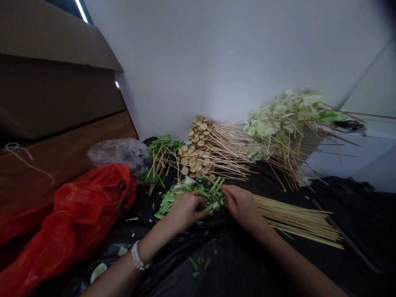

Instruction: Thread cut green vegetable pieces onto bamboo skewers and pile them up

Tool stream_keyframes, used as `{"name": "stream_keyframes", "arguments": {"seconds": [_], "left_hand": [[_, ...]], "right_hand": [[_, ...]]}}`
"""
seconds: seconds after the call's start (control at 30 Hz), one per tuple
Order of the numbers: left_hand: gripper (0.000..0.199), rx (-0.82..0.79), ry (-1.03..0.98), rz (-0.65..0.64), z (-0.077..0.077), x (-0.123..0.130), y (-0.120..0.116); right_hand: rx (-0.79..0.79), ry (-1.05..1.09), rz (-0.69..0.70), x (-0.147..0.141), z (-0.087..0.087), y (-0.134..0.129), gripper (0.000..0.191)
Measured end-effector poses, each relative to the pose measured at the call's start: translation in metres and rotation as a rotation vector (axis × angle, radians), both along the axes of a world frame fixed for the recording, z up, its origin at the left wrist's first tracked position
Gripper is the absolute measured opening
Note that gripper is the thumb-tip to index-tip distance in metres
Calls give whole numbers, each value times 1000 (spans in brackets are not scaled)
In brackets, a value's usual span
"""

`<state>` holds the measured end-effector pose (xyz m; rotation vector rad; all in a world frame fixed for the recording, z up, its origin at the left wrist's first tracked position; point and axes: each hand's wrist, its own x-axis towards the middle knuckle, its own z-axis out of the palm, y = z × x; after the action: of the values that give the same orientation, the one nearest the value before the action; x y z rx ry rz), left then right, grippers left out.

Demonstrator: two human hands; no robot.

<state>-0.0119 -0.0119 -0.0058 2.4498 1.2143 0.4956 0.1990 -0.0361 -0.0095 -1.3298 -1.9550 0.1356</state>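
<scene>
Two bare hands work at a heap of cut greens on black plastic, ahead of the person and between the wrists. The left hand, a pale beaded bracelet at its wrist, reaches into the near side of the heap. Its grip is partly open, fingers curled over the greens and thumb standing apart from them. The right hand is at the heap's right edge, its grip closed in a pinch, thumb against forefinger, the fingertips against a few slanting green stems. What lies between those fingertips is too small to tell.

Just to the right of that hand, loose sticks lie side by side on the plastic. Behind the heap, pale round slices are stacked on sticks that point to the right, near skewered green leaves piled against a white wall. To the left sit a crumpled red bag and, beyond it, a clear plastic bag. Scraps of green dot the plastic in front.
</scene>
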Motion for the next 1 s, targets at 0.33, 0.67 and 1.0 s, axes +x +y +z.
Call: {"name": "stream_keyframes", "arguments": {"seconds": [0.33, 0.67, 1.0], "left_hand": [[19, -193, -417, 126, 3, 1, 13], [37, -706, -1227, 430, 3, -8, 29], [34, -845, -1380, 405, 5, -8, 31]], "right_hand": [[26, 16, 10, 0, -1, 0, 26], [-9, -44, 39, -3, 2, -3, 25], [-72, -119, 51, -8, -3, -7, 25]]}}
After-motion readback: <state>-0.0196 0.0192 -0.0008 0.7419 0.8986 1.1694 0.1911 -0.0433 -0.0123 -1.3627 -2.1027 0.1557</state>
